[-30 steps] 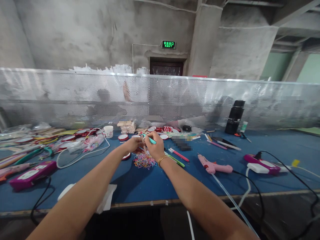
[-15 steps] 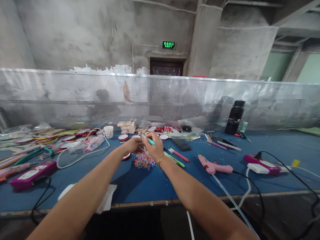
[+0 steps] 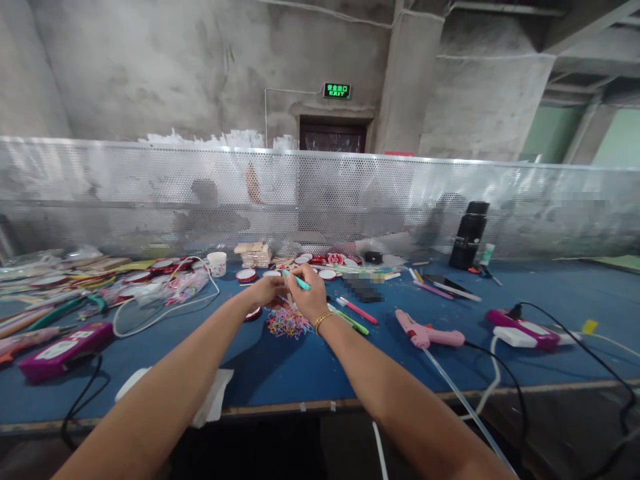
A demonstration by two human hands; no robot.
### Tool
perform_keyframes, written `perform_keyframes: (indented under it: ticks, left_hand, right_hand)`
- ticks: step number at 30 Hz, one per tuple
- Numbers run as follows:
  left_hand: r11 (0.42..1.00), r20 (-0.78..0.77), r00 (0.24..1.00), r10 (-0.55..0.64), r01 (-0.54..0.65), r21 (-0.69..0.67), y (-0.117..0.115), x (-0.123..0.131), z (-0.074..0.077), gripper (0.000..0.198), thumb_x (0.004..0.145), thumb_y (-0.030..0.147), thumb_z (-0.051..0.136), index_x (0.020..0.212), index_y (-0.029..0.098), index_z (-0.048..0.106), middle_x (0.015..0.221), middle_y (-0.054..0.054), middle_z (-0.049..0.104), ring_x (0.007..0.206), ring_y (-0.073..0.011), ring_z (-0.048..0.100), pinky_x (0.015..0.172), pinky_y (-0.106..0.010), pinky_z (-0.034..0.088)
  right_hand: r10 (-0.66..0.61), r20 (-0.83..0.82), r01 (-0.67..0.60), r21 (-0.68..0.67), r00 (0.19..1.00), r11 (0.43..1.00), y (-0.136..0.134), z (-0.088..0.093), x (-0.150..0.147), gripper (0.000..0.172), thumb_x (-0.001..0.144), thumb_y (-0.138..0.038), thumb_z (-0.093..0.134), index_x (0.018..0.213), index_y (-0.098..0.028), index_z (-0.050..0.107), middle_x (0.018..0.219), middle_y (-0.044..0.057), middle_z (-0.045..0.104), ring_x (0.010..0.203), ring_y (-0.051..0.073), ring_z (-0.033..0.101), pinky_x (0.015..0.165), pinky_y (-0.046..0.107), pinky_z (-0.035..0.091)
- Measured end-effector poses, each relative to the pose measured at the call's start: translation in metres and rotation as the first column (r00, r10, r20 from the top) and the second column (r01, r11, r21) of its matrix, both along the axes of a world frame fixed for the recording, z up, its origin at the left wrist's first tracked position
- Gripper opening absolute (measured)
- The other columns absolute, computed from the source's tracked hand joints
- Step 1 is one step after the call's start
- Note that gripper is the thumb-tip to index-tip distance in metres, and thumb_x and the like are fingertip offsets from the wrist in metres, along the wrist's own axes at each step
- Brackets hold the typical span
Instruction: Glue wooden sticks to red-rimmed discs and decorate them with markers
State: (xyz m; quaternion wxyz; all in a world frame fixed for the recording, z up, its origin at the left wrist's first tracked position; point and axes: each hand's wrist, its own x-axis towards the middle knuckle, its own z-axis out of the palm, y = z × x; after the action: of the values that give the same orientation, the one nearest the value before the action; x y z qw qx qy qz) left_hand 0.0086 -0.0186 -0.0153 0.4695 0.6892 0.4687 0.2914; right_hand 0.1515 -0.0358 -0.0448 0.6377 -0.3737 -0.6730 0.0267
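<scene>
My right hand (image 3: 313,297) grips a turquoise marker pen (image 3: 303,283), its far end pointing left toward my left hand. My left hand (image 3: 266,292) is closed with its fingers bent, close beside the right one. Whatever it pinches is mostly hidden and too small to name. Below both hands lies a loose heap of small coloured elastic bands (image 3: 290,324). A red-rimmed round lid (image 3: 253,313) peeks out by the left wrist. Just right of my right hand are a red pen (image 3: 360,311) and a green marker (image 3: 354,323).
A pink glue gun (image 3: 430,335) and a purple-and-white power strip (image 3: 530,331) with cables lie right. Behind stand a black thermos (image 3: 469,237), a paper cup (image 3: 217,264) and stacked wooden pieces (image 3: 254,256). Another purple power strip (image 3: 67,351) sits left. A perforated metal screen (image 3: 320,193) closes the back.
The marker's tip end has shifted slightly at the left fingers. Both hands otherwise stay in nearly the same place above the elastic bands.
</scene>
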Motion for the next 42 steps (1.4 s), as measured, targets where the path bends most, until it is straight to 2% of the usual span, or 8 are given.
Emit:
perform_keyframes:
  ticks: [6, 10, 25, 31, 36, 42]
  left_hand:
    - [1.0, 0.02, 1.0, 0.0, 0.0, -0.015, -0.0015, 0.0006, 0.0023, 0.048, 0.054, 0.046, 0.081, 0.086, 0.016, 0.064, 0.079, -0.008, 0.071, 0.067, -0.0202, 0.069, 0.057, -0.025, 0.045]
    - [1.0, 0.022, 1.0, -0.002, 0.002, -0.011, -0.0005, 0.0003, 0.0011, 0.05, 0.051, 0.047, 0.082, 0.085, 0.016, 0.063, 0.076, -0.007, 0.07, 0.07, -0.0224, 0.069, 0.057, -0.026, 0.045]
    - [1.0, 0.007, 1.0, -0.005, 0.005, 0.01, 0.0007, 0.0003, -0.0004, 0.048, 0.055, 0.05, 0.078, 0.086, 0.016, 0.062, 0.077, -0.008, 0.071, 0.07, -0.0228, 0.07, 0.056, -0.025, 0.045]
    - [1.0, -0.005, 1.0, -0.004, 0.004, 0.007, 0.0016, 0.0001, -0.0008, 0.047, 0.058, 0.045, 0.078, 0.093, 0.017, 0.064, 0.082, -0.009, 0.072, 0.071, -0.0219, 0.071, 0.054, -0.023, 0.044]
    - [1.0, 0.007, 1.0, 0.003, -0.003, -0.007, 0.0038, -0.0005, -0.0011, 0.046, 0.058, 0.044, 0.078, 0.093, 0.016, 0.064, 0.081, -0.009, 0.072, 0.068, -0.021, 0.07, 0.052, -0.022, 0.043]
    - [1.0, 0.013, 1.0, 0.014, -0.014, -0.004, 0.0002, 0.0015, -0.0003, 0.045, 0.058, 0.043, 0.079, 0.092, 0.016, 0.065, 0.083, -0.01, 0.073, 0.069, -0.0218, 0.071, 0.052, -0.022, 0.044]
  right_hand:
    - [-0.023, -0.025, 0.023, -0.006, 0.999, 1.0, 0.0003, 0.0005, 0.0008, 0.012, 0.085, -0.03, 0.05, 0.077, -0.022, 0.053, 0.076, 0.002, 0.063, 0.075, 0.017, 0.058, 0.071, 0.028, 0.045]
    - [-0.009, -0.022, 0.009, 0.001, 1.0, 1.0, 0.0007, -0.0004, 0.0002, 0.012, 0.085, -0.03, 0.05, 0.077, -0.022, 0.053, 0.075, 0.001, 0.062, 0.075, 0.017, 0.058, 0.071, 0.028, 0.045]
    - [-0.005, -0.008, 0.005, 0.015, 1.0, 1.0, 0.0, -0.0005, -0.0004, 0.012, 0.086, -0.029, 0.05, 0.077, -0.022, 0.053, 0.077, 0.002, 0.063, 0.078, 0.017, 0.058, 0.072, 0.028, 0.044]
    - [0.002, 0.008, -0.002, 0.003, 1.0, 1.0, -0.0005, -0.0003, -0.0002, 0.013, 0.086, -0.03, 0.05, 0.077, -0.021, 0.053, 0.077, 0.001, 0.062, 0.077, 0.016, 0.057, 0.072, 0.028, 0.043]
    - [-0.022, -0.023, 0.021, -0.02, 0.999, 1.0, -0.0015, 0.0011, 0.0, 0.012, 0.086, -0.03, 0.05, 0.077, -0.021, 0.053, 0.075, 0.001, 0.062, 0.076, 0.016, 0.057, 0.072, 0.028, 0.043]
    - [0.012, -0.001, -0.012, -0.001, 1.0, 1.0, -0.001, -0.0005, -0.0007, 0.012, 0.086, -0.03, 0.05, 0.078, -0.021, 0.053, 0.077, 0.001, 0.062, 0.078, 0.016, 0.057, 0.073, 0.027, 0.043]
